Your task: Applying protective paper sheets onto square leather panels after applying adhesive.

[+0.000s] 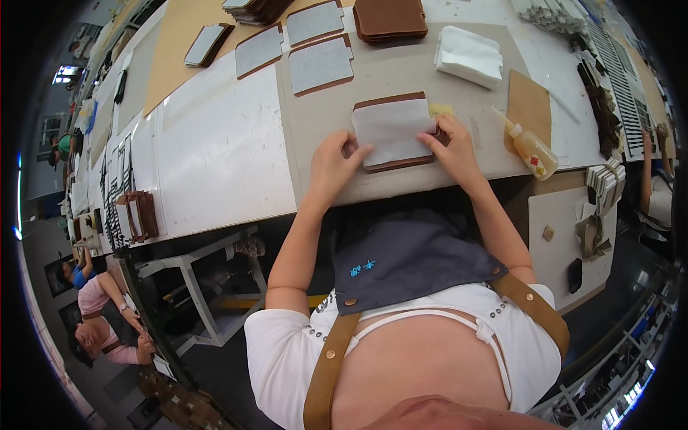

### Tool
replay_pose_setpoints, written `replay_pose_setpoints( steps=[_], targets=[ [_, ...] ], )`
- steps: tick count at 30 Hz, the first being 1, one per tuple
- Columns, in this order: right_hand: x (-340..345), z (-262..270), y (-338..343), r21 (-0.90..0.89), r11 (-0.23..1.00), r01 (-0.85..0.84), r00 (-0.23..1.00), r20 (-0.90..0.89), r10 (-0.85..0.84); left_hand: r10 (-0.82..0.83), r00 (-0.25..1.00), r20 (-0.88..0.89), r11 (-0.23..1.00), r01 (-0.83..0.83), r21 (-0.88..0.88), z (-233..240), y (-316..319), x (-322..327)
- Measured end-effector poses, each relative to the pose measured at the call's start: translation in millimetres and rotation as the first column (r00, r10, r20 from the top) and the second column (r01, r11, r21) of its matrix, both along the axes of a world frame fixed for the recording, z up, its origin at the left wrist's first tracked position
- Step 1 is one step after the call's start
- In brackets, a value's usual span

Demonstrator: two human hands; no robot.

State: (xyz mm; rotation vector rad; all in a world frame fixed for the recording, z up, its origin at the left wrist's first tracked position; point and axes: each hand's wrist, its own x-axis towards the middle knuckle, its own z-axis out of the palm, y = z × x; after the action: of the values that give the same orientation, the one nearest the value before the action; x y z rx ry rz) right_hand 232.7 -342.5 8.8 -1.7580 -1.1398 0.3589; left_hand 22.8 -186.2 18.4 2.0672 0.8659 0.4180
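Note:
Before me lies a brown leather panel [400, 165] with a white lining sheet [389, 129] over most of it; brown strips show along its far and near edges. My left hand [336, 164] is at the panel's left edge, thumb on top of the sheet, other fingers curled at the side and partly hidden. My right hand [456, 148] pinches the right edge, near a small tab, between thumb and fingers. A yellow piece [441, 110] shows just behind the right hand.
Three lined leather panels [321, 65] lie beyond, beside a stack of brown leather pieces [389, 19]. A stack of white sheets [467, 56] and a glue bottle [532, 150], its nozzle over brown card [529, 107], are at right. A co-worker [107, 322] sits at far left.

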Motion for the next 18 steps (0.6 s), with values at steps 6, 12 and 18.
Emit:
replay_pose_setpoints(
  steps=[6, 12, 18],
  targets=[
    [1.1, -4.4, -1.2, -0.019, 0.999, 0.028, 0.999, 0.026, -0.028, 0.010, 1.000, -0.019, 1.000, -0.010, 0.028, -3.6, -0.4, 2.0],
    [1.5, -1.1, -1.1, -0.045, 0.998, 0.036, 0.999, -0.016, -0.037, 0.025, 0.999, -0.042, 0.999, -0.023, 0.035, -2.1, -3.0, 4.5],
    [5.7, -5.6, -1.0, 0.007, 1.000, 0.028, 0.999, -0.017, -0.028, 0.031, 0.998, -0.051, 0.997, -0.027, 0.075, -3.9, -3.6, 4.4]
  ],
)
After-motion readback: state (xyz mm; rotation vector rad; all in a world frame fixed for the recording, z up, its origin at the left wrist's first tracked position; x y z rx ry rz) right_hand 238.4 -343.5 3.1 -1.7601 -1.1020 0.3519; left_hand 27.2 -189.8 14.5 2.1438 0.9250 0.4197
